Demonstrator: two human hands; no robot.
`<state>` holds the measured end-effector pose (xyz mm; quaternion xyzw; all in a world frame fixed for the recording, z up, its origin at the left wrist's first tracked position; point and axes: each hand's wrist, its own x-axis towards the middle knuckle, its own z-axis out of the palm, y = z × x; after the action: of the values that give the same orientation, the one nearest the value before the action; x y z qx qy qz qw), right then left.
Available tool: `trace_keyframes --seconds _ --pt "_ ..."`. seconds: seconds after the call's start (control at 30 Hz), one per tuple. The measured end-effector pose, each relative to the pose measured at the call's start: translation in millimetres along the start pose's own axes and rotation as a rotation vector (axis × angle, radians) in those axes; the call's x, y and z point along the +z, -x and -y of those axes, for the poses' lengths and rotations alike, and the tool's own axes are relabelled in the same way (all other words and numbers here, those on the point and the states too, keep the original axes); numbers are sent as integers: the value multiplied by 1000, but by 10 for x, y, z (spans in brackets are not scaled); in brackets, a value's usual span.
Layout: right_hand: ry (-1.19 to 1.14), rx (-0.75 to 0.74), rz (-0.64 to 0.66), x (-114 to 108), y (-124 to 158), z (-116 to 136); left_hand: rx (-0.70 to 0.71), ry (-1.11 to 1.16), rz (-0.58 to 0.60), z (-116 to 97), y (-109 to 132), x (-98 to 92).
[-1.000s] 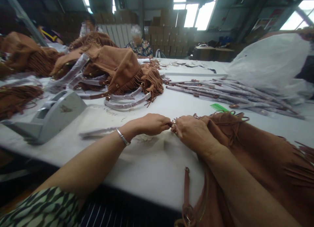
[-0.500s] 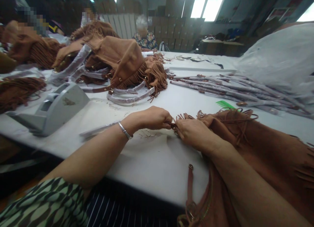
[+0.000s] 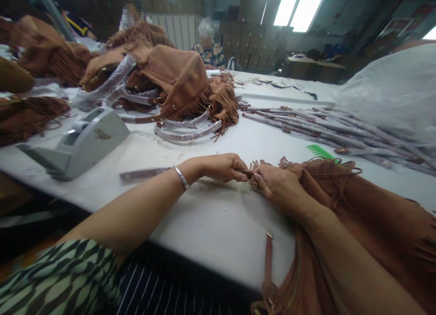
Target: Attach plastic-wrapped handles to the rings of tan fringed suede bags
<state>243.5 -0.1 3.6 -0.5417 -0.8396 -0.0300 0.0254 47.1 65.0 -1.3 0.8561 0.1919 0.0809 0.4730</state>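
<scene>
My left hand (image 3: 225, 166), with a silver bangle on its wrist, is closed in a pinch on a narrow brown leather strap (image 3: 250, 173). Fingertip to fingertip with it, my right hand (image 3: 282, 187) pinches the other side of the same short piece. Behind my left wrist a plastic-wrapped strap length (image 3: 145, 173) lies on the table; my hand hides whether the two join. A brown fringed suede bag (image 3: 371, 201) spreads under and beyond my right forearm. Its buckled side strap (image 3: 269, 256) and a zip edge hang near the table's front edge.
A grey tape dispenser (image 3: 98, 137) stands left. Behind it lie several fringed bags (image 3: 180, 78) with wrapped handles. Wrapped straps (image 3: 306, 124), a green comb (image 3: 320, 151) and a clear plastic sheet (image 3: 391, 83) are at right. A person (image 3: 207, 47) sits across the table.
The view has shifted slightly, so things appear a little further right. Both hands stay together on the strap, with slightly more of it showing between my fingertips.
</scene>
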Motion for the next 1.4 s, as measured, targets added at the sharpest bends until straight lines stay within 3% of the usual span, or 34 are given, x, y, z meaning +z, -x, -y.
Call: trace_keyframes --seconds 0.2,0.37,0.63,0.8,0.87,0.93,1.0,1.17,1.27,1.4 --pt "-107 74 -10 -75 11 10 -36 74 -94 -64 16 126" --pt "-167 98 -14 -121 23 21 -78 -44 -184 -133 19 206" --pt "-146 29 26 -121 25 53 -43 -217 82 -90 -36 -2" --pt "-141 3 93 -111 8 74 -93 -226 235 -114 -92 -6" --pt "-124 4 109 -101 -2 76 -122 -242 243 -128 -100 4" --pt "-103 14 95 -91 -6 75 -124 -304 210 -135 -91 20" --pt "-93 59 51 -88 -8 74 -109 -425 105 -144 -68 62" --pt "-83 234 13 -118 -25 83 -251 -889 -374 -227 -45 306" --pt "-128 270 -3 -139 -36 66 -197 -1093 -484 -261 -106 436" --pt "-196 279 -40 -169 -44 8 -186 -1162 -532 -192 -214 457"
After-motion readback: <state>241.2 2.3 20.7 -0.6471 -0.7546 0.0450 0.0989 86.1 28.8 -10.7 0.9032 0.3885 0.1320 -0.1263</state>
